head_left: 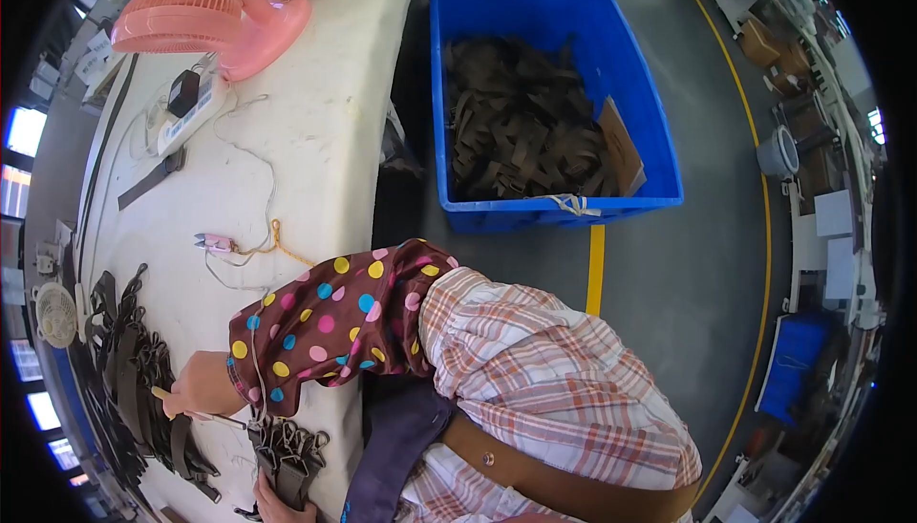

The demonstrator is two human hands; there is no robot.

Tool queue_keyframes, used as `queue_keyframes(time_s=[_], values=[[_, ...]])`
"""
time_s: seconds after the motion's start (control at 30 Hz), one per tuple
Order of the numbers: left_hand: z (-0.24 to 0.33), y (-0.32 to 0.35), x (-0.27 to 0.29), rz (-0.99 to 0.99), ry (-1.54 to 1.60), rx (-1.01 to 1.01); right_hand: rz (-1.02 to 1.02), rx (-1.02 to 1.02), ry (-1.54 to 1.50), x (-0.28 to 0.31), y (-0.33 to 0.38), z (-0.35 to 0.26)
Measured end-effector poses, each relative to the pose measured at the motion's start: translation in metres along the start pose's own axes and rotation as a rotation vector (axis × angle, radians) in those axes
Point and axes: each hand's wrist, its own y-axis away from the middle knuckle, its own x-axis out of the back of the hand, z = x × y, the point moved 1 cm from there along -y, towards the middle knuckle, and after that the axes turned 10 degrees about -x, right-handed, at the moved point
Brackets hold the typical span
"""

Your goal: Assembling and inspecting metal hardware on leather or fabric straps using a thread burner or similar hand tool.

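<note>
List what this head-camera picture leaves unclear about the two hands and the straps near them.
- Left hand: fingers curl round a thin stick; its tip is too small to identify.
- Right hand: cut off by the lower edge, so its grip on the dark straps is unclear.
- Blue bin: its tangled dark contents cannot be counted.

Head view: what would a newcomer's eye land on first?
The big blue plastic crate of dark brown straps stands on the grey floor at upper centre. Next comes the brown polka-dot sleeve cover across the white table, then the pink desk fan at top left.
</note>
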Motion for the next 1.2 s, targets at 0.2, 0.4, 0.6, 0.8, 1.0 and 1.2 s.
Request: queue_keyframes(time_s=[0.2,0.4,0.6,0.8,1.0,1.2], values=[[0.004,-0.008,0.003,-0.022,-0.076,0.204,0.095,0.14,0.081,0.004,-0.003,-0.009],[-0.005,-0.009,-0.003,0.055,-0.05,0.237,0.102,0.15,0.045,0.007,-0.001,-0.012],[0.008,-0.023,0.022,-0.036,0.049,0.428,0.114,0.145,0.06,0.004,-0.001,-0.017],[-0.014,-0.014,0.014,-0.052,0.026,0.449,0.139,0.151,0.055,0.004,0.0,-0.021],[-0.028,0.0,0.003,0.067,0.069,0.501,0.118,0.148,0.053,0.021,0.006,-0.02],[-0.062,0.033,-0.016,0.101,0.045,0.232,0.116,0.182,-0.027,0.003,-0.005,-0.018]])
